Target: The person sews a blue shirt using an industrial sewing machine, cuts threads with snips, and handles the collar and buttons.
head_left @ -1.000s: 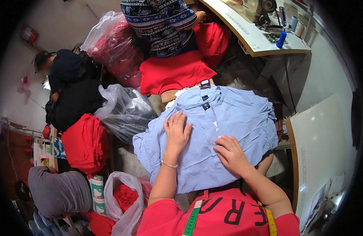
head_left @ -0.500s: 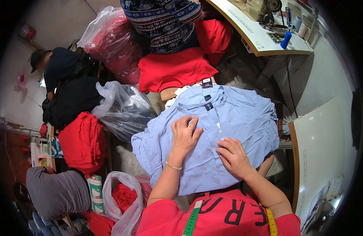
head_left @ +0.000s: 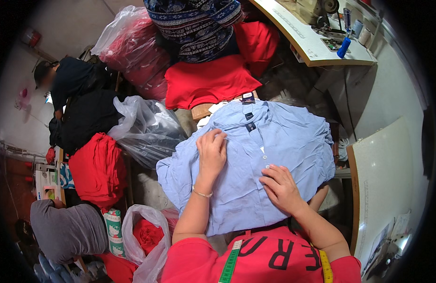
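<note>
A light blue button-front shirt (head_left: 246, 188) is spread out before me, its collar end away from me and a dark label (head_left: 250, 126) inside the neck. A dark hang tag (head_left: 248, 97) lies at its far edge. My left hand (head_left: 212, 152) rests on the cloth left of the neck opening, its fingers bent and loosely apart, holding nothing that shows. My right hand (head_left: 283, 188) lies open on the shirt, fingertips beside a white button (head_left: 267, 166) of the front placket.
Beyond the shirt lies red cloth (head_left: 208, 81), near a person in a patterned top (head_left: 194, 33). Clear plastic bags of clothing (head_left: 149, 129) and a red garment pile (head_left: 97, 170) stand left. At right are a sewing-machine table (head_left: 321, 54) and a white board (head_left: 392, 179).
My left hand has slid a little left and away from me over the shirt, and its fingers are less spread. My right hand has stayed in place.
</note>
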`<state>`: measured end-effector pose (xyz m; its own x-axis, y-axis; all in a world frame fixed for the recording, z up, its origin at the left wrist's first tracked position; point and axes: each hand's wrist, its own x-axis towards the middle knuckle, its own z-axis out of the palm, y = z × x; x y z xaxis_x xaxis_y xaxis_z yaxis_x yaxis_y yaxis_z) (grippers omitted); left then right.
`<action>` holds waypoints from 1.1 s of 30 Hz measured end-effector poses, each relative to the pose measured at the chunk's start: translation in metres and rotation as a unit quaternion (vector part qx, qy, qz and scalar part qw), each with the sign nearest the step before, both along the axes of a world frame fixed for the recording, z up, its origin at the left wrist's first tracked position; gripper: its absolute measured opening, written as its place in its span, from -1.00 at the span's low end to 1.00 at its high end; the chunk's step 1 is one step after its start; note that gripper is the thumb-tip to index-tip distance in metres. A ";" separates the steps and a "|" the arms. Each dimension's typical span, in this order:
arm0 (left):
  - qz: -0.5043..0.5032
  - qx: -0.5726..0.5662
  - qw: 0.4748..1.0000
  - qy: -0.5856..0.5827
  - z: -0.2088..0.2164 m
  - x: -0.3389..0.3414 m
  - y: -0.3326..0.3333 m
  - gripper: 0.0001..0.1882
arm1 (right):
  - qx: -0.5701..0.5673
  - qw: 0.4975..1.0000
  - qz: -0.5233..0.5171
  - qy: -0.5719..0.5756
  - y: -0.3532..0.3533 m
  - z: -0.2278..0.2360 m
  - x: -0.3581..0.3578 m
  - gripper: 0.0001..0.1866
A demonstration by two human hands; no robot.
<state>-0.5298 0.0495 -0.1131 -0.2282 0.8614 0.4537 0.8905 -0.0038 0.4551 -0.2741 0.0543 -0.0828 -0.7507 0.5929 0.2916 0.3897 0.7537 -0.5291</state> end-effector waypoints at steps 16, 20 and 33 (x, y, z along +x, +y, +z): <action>-0.065 -0.089 0.982 -0.155 0.003 -0.037 0.020 -0.88 | 0.009 0.999 0.011 0.037 0.001 -0.003 0.001 -0.77; -0.131 -0.059 0.940 -0.310 0.018 -0.037 0.016 -0.89 | -0.025 0.997 0.014 0.068 0.005 0.000 0.001 -0.77; -0.292 -0.054 0.946 -0.133 0.124 0.039 -0.012 -0.92 | -0.134 0.982 0.049 0.121 0.053 0.052 -0.025 -0.72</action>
